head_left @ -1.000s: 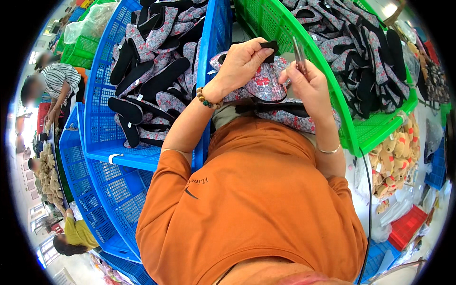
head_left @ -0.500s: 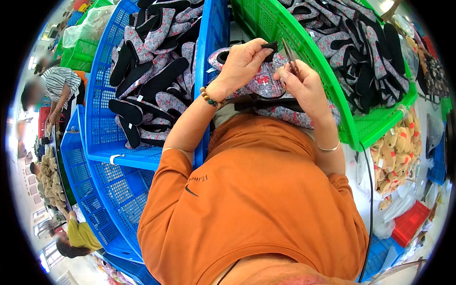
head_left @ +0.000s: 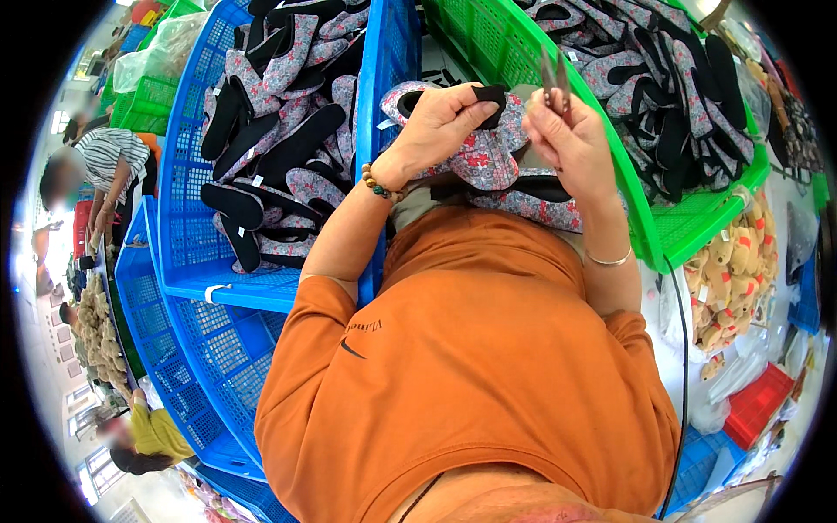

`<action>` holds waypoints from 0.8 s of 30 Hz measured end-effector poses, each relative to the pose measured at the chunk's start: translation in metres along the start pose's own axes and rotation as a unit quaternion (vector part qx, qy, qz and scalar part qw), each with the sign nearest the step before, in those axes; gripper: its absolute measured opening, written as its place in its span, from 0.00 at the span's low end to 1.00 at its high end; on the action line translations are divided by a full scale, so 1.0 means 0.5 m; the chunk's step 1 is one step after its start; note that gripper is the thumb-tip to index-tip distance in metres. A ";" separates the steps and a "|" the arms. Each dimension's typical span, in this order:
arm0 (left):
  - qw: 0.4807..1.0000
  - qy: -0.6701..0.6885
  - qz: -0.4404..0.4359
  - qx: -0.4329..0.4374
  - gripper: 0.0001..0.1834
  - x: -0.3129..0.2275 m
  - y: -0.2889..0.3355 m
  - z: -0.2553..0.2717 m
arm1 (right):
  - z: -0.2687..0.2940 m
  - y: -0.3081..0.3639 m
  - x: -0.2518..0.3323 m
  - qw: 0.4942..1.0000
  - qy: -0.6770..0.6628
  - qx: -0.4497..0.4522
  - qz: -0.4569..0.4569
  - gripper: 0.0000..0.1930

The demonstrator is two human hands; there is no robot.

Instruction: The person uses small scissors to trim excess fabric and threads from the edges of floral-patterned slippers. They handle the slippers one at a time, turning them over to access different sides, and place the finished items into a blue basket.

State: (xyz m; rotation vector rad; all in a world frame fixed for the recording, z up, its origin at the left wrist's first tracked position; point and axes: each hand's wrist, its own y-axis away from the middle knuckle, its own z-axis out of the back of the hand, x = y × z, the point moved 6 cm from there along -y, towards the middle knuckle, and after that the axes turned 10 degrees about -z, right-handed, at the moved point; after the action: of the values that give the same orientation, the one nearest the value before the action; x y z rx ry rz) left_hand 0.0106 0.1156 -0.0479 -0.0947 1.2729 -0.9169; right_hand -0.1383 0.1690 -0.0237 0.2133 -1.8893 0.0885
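Flowered slipper (head_left: 488, 161) above lap (head_left: 415, 209), between blue crate (head_left: 370, 105) and green crate (head_left: 488, 48). Left hand (head_left: 440, 122): grip pinched on black edge (head_left: 491, 103); right hand (head_left: 571, 135): grip closed round snips (head_left: 562, 83). Slipper looks light, soft, floppy; best held by edge, clear of blades.

This is a factory workshop: floral slippers (head_left: 288, 74) fill plastic crates (head_left: 185, 200) at ten and two o'clock; plush toys (head_left: 731, 275) lie at three.

The slipper (head_left: 486, 166) looks matt cloth, the snips (head_left: 549, 75) smooth metal.
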 end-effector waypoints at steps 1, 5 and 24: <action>0.999 0.031 -0.007 -0.025 0.10 -0.001 -0.002 0.004 | 0.005 -0.005 0.004 0.999 -0.035 -0.015 0.008 0.07; 0.988 0.121 0.096 0.024 0.11 0.009 -0.004 0.028 | 0.034 -0.005 0.031 0.976 0.099 -0.142 0.131 0.06; 0.972 0.231 0.046 -0.021 0.16 -0.053 -0.022 0.059 | -0.067 -0.034 0.009 0.981 0.155 -0.074 0.091 0.08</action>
State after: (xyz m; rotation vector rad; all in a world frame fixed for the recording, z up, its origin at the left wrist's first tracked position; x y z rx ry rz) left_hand 0.0299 0.1131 -0.0114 0.1534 1.7141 -0.8583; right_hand -0.1055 0.1574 -0.0093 -0.0740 -1.5925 0.0991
